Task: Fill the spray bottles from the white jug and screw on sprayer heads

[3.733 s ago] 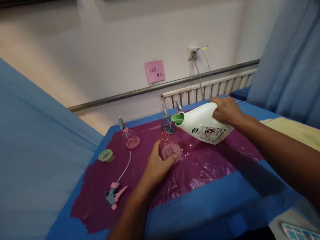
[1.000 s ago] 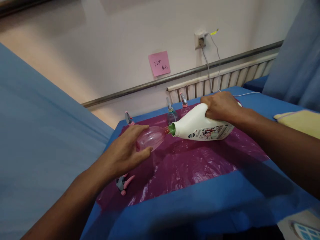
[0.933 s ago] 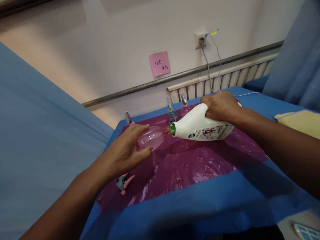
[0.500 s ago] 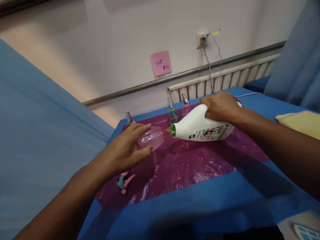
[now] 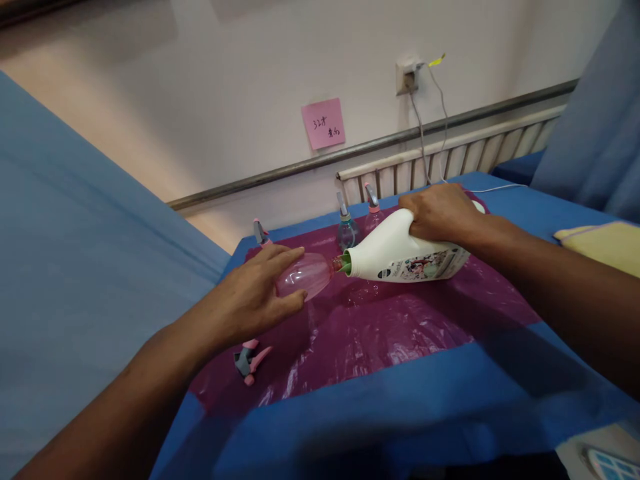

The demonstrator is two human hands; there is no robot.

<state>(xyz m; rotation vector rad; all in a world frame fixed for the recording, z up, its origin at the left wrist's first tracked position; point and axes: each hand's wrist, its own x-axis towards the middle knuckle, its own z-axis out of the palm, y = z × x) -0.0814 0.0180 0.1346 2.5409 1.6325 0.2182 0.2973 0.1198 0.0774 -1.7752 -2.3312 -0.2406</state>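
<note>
Pink bottle (image 5: 306, 277): tipped nearly on its side above the purple sheet (image 5: 390, 327), base end toward the left palm, neck pointing right. Left hand (image 5: 257, 290) is nearer, closed around the base end, thumb on near side, fingers on far side. Can't tell whether the bottle's underside touches the sheet.

Key relation: bottle neck meets the green spout (image 5: 345, 263) in the mouth of the white jug (image 5: 400, 250). Long axes run roughly in line, left to right, mouth to mouth. Neck and spout overlap in view; exact contact or depth too small to tell. Can't see any liquid passing between them.

Jug: lies to the right of the bottle, mouth facing left, printed label toward camera. Right hand (image 5: 443, 210) is clenched on its handle from above. So each hand sits at an outer end, the two openings between.

Further out: loose trigger head (image 5: 249, 363) on the sheet, below the left hand in view; its tube not visible. Behind: teal spray bottle (image 5: 347, 232) and pink-collared spray bottle (image 5: 373, 217) upright side by side; another spray top (image 5: 261, 232) behind the left hand, its body hidden. Yellow cloth (image 5: 603, 243) far right on blue cover (image 5: 425, 380).
</note>
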